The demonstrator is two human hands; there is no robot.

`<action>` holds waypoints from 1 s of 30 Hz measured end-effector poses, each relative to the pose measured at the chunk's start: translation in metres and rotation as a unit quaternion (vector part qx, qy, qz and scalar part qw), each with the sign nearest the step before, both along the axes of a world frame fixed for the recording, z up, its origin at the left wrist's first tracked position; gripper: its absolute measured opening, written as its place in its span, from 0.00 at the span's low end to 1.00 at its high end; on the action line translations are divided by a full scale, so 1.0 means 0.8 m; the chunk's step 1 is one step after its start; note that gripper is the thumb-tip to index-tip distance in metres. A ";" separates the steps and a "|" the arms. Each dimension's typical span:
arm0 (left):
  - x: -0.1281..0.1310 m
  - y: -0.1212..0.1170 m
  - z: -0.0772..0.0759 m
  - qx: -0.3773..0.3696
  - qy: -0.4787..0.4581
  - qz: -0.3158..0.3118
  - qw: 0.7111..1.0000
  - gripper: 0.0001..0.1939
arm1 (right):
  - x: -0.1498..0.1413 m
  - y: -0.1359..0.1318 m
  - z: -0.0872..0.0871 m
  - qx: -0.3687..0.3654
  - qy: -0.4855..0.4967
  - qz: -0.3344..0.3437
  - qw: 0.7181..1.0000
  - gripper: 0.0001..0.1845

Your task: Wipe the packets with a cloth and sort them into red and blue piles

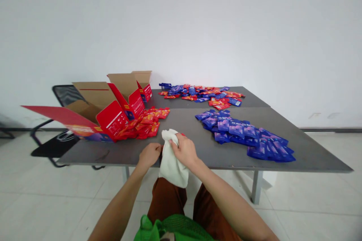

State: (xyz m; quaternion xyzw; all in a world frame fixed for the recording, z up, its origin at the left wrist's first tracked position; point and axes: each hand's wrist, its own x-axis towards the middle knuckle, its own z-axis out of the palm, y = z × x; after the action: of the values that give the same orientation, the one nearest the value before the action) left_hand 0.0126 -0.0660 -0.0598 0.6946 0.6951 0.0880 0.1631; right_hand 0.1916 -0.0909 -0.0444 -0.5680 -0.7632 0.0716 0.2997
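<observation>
A white cloth (172, 163), perhaps a small bag, hangs over the near edge of the dark table (181, 120). My right hand (185, 150) is closed on its upper part, and a bit of red shows just beyond the fingers. Beside the cloth's left edge, my left hand (151, 154) is closed at the table edge. Something dark shows between that hand and the cloth, but what the fingers hold is hidden. Red packets (147, 122) lie heaped ahead and to the left of my hands. Overlapping blue packets (237, 130) spread out on the right.
Three open red cardboard boxes (98, 116) stand along the table's left side, flaps raised. A mixed pile of red and blue packets (200, 94) lies at the far end, near a small blue object (165, 85). A black chair (56, 147) stands at the left.
</observation>
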 end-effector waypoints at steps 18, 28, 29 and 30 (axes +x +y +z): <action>-0.010 0.009 0.006 -0.002 0.047 -0.051 0.998 0.20 | -0.033 0.031 -0.020 -0.015 -0.204 0.053 0.977 0.17; 0.006 -0.009 0.001 0.037 0.117 -0.016 0.992 0.21 | -0.027 0.070 -0.024 -0.047 -0.169 -0.081 0.981 0.17; 0.006 -0.011 0.000 0.046 0.115 -0.009 0.992 0.21 | -0.029 0.069 -0.024 -0.045 -0.167 -0.085 0.981 0.16; 0.006 -0.012 -0.001 0.056 0.114 -0.001 0.992 0.21 | -0.032 0.064 -0.024 -0.042 -0.165 -0.087 0.982 0.16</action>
State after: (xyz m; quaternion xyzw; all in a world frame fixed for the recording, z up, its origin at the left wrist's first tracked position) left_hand 0.0174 -0.0756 -0.0603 0.7089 0.7024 0.0466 0.0437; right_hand 0.1659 -0.0395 -0.0633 -0.6484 -0.7460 -0.0178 0.1508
